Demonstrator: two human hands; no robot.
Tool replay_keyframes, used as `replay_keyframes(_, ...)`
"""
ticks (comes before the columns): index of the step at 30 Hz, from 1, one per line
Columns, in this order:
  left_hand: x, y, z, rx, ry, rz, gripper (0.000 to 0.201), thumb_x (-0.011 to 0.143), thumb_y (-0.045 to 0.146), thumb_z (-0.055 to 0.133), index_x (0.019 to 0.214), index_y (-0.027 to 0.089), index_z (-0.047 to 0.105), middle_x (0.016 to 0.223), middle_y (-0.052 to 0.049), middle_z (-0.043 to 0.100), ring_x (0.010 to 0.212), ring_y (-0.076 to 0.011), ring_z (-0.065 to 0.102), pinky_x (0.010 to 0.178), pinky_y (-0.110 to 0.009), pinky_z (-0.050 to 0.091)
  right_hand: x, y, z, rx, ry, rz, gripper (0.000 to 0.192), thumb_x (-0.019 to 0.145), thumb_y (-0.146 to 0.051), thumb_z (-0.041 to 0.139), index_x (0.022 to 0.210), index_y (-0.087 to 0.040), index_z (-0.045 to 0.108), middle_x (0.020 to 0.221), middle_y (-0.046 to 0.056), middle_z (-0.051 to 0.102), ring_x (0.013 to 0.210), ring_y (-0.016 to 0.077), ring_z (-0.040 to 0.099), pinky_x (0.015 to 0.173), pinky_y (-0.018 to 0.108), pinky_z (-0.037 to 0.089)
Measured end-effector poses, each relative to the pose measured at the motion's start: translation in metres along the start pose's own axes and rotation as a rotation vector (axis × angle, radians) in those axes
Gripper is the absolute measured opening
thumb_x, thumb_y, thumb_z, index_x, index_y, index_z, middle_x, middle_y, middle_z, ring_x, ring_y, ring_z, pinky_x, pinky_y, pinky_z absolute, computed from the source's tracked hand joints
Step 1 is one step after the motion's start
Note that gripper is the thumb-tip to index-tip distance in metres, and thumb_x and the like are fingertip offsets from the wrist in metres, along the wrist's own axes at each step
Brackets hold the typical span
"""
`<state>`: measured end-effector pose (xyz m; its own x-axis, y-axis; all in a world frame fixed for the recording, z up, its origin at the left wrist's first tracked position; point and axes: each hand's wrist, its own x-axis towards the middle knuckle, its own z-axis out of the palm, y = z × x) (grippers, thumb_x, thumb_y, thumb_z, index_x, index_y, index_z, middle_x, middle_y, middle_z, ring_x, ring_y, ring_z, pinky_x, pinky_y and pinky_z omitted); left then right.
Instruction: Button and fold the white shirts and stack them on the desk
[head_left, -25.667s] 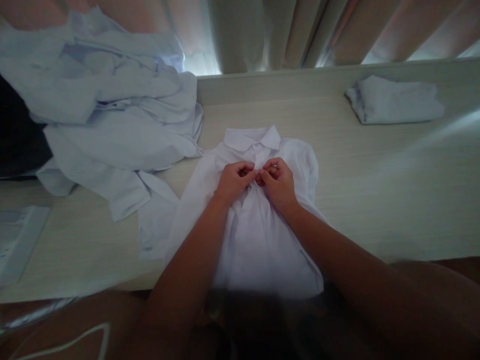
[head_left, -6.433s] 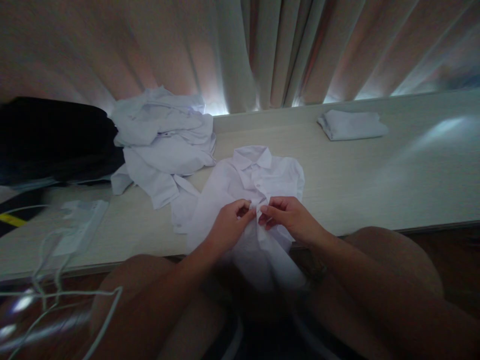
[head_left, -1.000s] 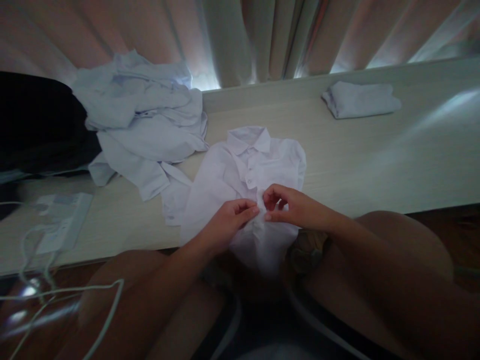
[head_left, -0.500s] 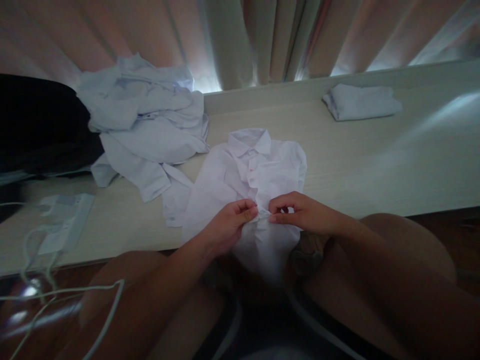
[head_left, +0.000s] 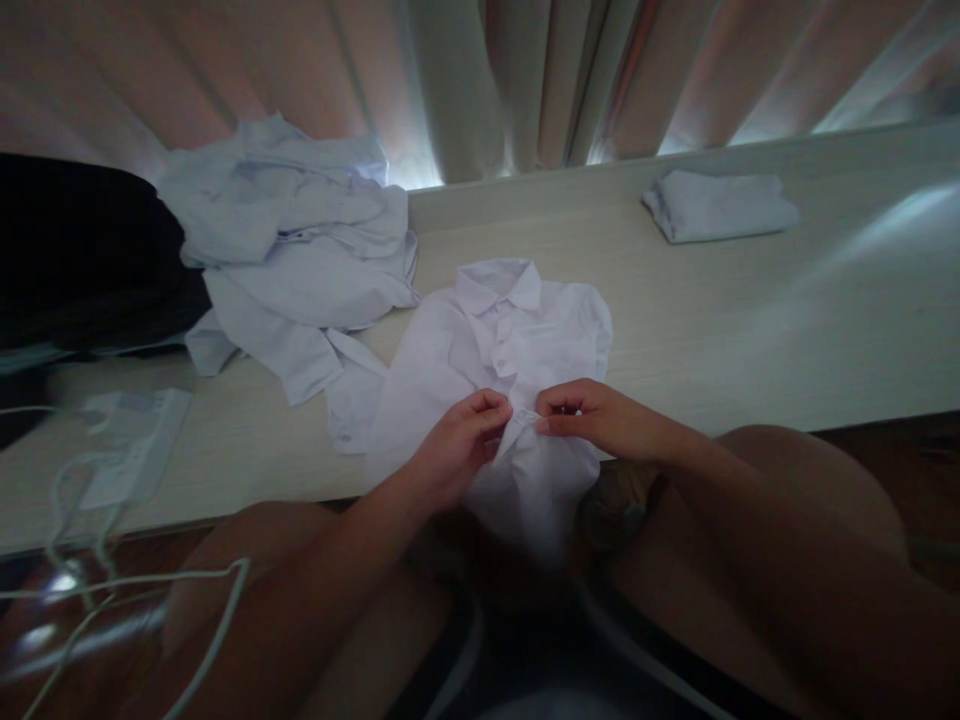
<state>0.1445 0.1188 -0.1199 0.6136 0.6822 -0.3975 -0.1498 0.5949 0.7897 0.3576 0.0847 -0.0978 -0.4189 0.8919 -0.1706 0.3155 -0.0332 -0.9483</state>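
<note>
A: 2 hands meet on 1 shirt [head_left: 499,345], which lies collar-up at the table's [head_left: 712,320] near edge, hem hanging off toward 6 o'clock. What does each hold?

B: Left hand [head_left: 457,450]: fingers curled together, pinched on the placket fabric. Right hand [head_left: 592,418]: thumb and forefinger closed on the facing edge, just at 3 o'clock of the left. The pinches nearly touch at the shirt's lower front.

A: What could go wrong from here?

B: Judged from the pose, 3 things. A button could slip from the pinch, since light is dim and the cloth bunches between the fingertips. An edge could be matched to the wrong hole, skewing the front; whether the buttons above are all closed cannot be told. The hanging hem could drag the shirt off the edge if both grips loosen.

A: Anything nearby that could interfere?

B: 1 loose pile [head_left: 292,250] of pale shirts lies at 10 o'clock, 1 sleeve of it just beside the shirt and apt to get caught up. A folded shirt [head_left: 716,205] sits well apart at 1 o'clock. A white cable [head_left: 112,590] loops at 8 o'clock, near the left forearm.
</note>
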Motion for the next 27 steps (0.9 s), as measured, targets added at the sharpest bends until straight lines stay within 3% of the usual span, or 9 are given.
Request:
replay_keyframes(4, 0.001, 0.005, -0.005, 0.254, -0.063, 0.029, 0.028, 0.088, 0.046, 0.062, 0.085, 0.019, 0.058, 0.073, 0.001, 0.058, 0.064, -0.0121, 0.055, 0.061, -0.024, 0.043, 0.002, 0.0, -0.002, 0.129, 0.137, 0.002, 0.03, 0.088, -0.038, 0.061, 0.067, -0.018, 0.051, 0.066, -0.004, 0.044, 0.064, 0.0122, 0.043, 0.061, 0.027, 0.032)
replay_keyframes(8, 0.001, 0.003, -0.009, 0.601, -0.194, 0.071, 0.031, 0.078, 0.045, 0.073, 0.088, 0.019, 0.06, 0.077, 0.001, 0.06, 0.069, -0.0141, 0.055, 0.065, -0.026, 0.043, 0.003, -0.001, -0.004, 0.33, 0.249, -0.005, 0.028, 0.086, -0.036, 0.062, 0.068, -0.019, 0.05, 0.064, -0.004, 0.04, 0.06, 0.0107, 0.038, 0.056, 0.026, 0.028)
replay_keyframes(12, 0.0, -0.006, -0.008, 0.883, -0.207, 0.128, 0.027, 0.072, 0.041, 0.076, 0.081, 0.019, 0.065, 0.075, 0.0, 0.062, 0.071, -0.0176, 0.055, 0.065, -0.028, 0.042, 0.005, -0.001, -0.005, 0.369, 0.277, -0.004, 0.028, 0.083, -0.038, 0.065, 0.068, -0.019, 0.051, 0.064, -0.004, 0.04, 0.059, 0.0105, 0.037, 0.054, 0.025, 0.027)
replay_keyframes(17, -0.002, -0.004, -0.005, 0.863, -0.186, 0.167, 0.017, 0.077, 0.035, 0.071, 0.082, 0.019, 0.07, 0.074, -0.003, 0.066, 0.074, -0.0212, 0.059, 0.07, -0.03, 0.044, 0.008, -0.003, -0.008, 0.412, 0.329, -0.039, 0.026, 0.083, -0.035, 0.066, 0.068, -0.019, 0.052, 0.063, -0.005, 0.04, 0.057, 0.0096, 0.035, 0.053, 0.025, 0.026)
replay_keyframes(23, 0.0, 0.022, -0.004, 0.756, 0.129, 0.307, 0.021, 0.089, 0.037, 0.056, 0.093, 0.019, 0.067, 0.08, -0.001, 0.066, 0.074, -0.0179, 0.057, 0.067, -0.026, 0.043, 0.021, -0.019, -0.022, 0.644, 0.535, -0.128, 0.023, 0.078, -0.033, 0.069, 0.069, -0.021, 0.051, 0.063, -0.003, 0.045, 0.057, 0.0113, 0.04, 0.054, 0.026, 0.034)
replay_keyframes(27, 0.008, 0.016, -0.003, 0.791, 0.069, 0.279, 0.028, 0.09, 0.042, 0.057, 0.096, 0.018, 0.069, 0.086, -0.003, 0.07, 0.08, -0.0198, 0.06, 0.071, -0.028, 0.045, 0.033, -0.018, -0.02, 0.755, 0.515, -0.147, 0.018, 0.078, -0.035, 0.068, 0.077, -0.022, 0.055, 0.072, -0.001, 0.057, 0.065, 0.0154, 0.052, 0.062, 0.029, 0.044)
